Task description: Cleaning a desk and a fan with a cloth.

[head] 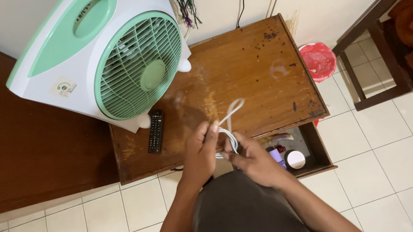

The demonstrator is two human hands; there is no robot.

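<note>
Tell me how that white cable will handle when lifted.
The white cable, held by the left hand and right hand, is bent into loops, so it is probably floppy. It looks thin, so likely light. Its free loop may spring open if released.

Wooden table (258,69): worn, scratched | fan (108,54) stood beyond left hand (200,155) | remote (156,131) laid left of it

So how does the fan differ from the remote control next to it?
The fan is big, white and mint green; the remote control is small, slim and black. The fan stands tilted on its feet, while the remote control lies flat. Both rest on the wooden table, untouched, while both hands hold a white cable.
</note>
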